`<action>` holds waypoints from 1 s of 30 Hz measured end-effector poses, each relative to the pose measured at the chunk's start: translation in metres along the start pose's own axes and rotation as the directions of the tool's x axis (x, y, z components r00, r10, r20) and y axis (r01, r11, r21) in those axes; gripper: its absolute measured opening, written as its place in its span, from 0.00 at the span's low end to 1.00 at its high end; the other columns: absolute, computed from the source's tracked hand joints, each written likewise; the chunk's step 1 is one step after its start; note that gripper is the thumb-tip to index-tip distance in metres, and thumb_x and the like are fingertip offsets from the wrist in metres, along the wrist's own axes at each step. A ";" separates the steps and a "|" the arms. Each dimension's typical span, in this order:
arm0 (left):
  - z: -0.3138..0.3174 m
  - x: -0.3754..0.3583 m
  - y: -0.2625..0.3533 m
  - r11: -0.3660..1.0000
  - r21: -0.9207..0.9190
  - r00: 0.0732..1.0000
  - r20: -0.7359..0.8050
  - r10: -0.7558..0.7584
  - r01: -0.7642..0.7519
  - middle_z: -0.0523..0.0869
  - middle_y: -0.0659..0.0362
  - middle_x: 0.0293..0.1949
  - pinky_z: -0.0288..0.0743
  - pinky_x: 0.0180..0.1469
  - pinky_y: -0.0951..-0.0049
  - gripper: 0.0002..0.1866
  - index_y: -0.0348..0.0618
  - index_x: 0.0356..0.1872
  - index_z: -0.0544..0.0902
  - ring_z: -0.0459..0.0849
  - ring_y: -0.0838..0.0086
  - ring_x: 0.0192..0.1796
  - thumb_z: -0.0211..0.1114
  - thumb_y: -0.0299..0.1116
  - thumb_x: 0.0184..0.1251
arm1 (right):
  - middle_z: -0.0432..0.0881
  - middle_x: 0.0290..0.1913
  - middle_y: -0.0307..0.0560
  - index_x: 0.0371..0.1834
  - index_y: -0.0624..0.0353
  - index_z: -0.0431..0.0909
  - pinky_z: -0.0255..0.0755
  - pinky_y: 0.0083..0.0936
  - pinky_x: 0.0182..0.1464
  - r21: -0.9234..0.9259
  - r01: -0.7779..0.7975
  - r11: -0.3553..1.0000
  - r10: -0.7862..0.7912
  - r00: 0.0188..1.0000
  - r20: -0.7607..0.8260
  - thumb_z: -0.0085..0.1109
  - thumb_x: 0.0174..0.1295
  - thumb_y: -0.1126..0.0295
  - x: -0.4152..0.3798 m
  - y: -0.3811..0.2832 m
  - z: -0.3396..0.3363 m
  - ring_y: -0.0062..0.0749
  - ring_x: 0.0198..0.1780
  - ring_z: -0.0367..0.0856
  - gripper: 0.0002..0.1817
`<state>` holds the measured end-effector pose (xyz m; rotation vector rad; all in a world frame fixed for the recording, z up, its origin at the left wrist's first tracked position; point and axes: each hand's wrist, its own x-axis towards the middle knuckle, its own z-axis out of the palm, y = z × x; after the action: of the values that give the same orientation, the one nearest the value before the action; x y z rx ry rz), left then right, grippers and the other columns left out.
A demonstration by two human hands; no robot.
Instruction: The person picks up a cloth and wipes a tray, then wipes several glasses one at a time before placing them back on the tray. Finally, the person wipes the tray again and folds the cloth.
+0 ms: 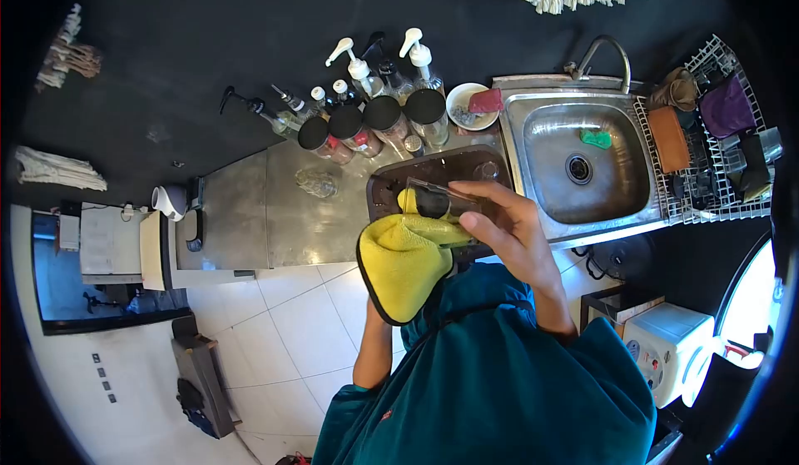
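My right hand [518,233] grips a clear glass [431,202] tipped on its side, with fingers along its upper side and thumb below. A yellow cloth [401,267] with a black edge drapes over my left hand [376,313], hiding its fingers; the wrist shows beneath. Part of the cloth reaches up against the glass. Just behind both hands sits a dark brown tray [384,184], with another clear glass [485,171] in its far right part.
Black-lidded jars [384,114] and pump bottles [359,69] line the wall behind the tray. A white bowl [459,99] stands beside them. To the right are a steel sink [541,161] with a green sponge [595,138] and a loaded dish rack [707,207]. A crumpled clear item [317,183] lies left on the counter.
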<state>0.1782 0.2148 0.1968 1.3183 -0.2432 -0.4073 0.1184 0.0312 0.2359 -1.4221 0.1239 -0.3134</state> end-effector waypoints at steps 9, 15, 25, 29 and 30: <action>-0.013 -0.013 -0.009 0.992 -0.099 0.995 0.078 -0.067 0.075 0.79 0.55 0.54 0.76 0.56 0.72 0.23 0.39 0.61 0.71 0.80 0.72 0.52 0.63 0.28 0.66 | 0.81 0.46 0.49 0.59 0.64 0.72 0.74 0.23 0.48 -0.059 -0.142 0.988 0.146 0.987 0.073 0.61 0.63 0.73 0.002 -0.025 -0.002 0.24 0.47 0.78 0.21; -0.010 -0.007 0.006 0.947 -0.246 0.976 0.122 -0.182 0.207 0.78 0.54 0.56 0.76 0.56 0.71 0.23 0.39 0.63 0.69 0.80 0.71 0.53 0.61 0.30 0.67 | 0.80 0.50 0.49 0.59 0.65 0.72 0.72 0.24 0.54 0.189 -0.027 0.982 0.015 0.998 0.063 0.66 0.59 0.71 -0.003 0.001 0.009 0.26 0.51 0.77 0.25; -0.009 -0.004 0.011 0.928 0.275 0.960 0.195 0.202 -0.251 0.79 0.54 0.56 0.76 0.56 0.71 0.26 0.39 0.63 0.69 0.80 0.70 0.54 0.64 0.29 0.64 | 0.77 0.58 0.51 0.61 0.61 0.71 0.71 0.30 0.59 -0.231 0.337 0.913 -0.290 0.932 0.215 0.69 0.52 0.74 0.011 -0.014 0.003 0.37 0.58 0.77 0.30; -0.004 -0.004 0.008 0.969 0.110 0.962 0.186 0.200 -0.223 0.78 0.54 0.57 0.73 0.58 0.71 0.29 0.39 0.63 0.69 0.78 0.70 0.56 0.68 0.30 0.61 | 0.77 0.54 0.52 0.63 0.64 0.67 0.70 0.29 0.58 0.196 -0.020 0.980 -0.021 0.978 0.207 0.63 0.60 0.72 0.010 -0.019 0.004 0.29 0.58 0.74 0.28; -0.003 -0.007 0.006 0.994 -0.054 0.987 0.125 0.099 -0.093 0.78 0.55 0.57 0.73 0.58 0.71 0.27 0.39 0.62 0.70 0.79 0.70 0.56 0.67 0.29 0.62 | 0.77 0.54 0.51 0.63 0.64 0.67 0.70 0.29 0.58 0.144 -0.037 0.989 0.007 0.980 0.200 0.64 0.60 0.72 0.010 -0.020 0.003 0.28 0.57 0.74 0.28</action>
<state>0.1734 0.2214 0.2024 1.2301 -0.4000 -0.4132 0.1258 0.0294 0.2573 -1.2962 -0.0467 -0.1568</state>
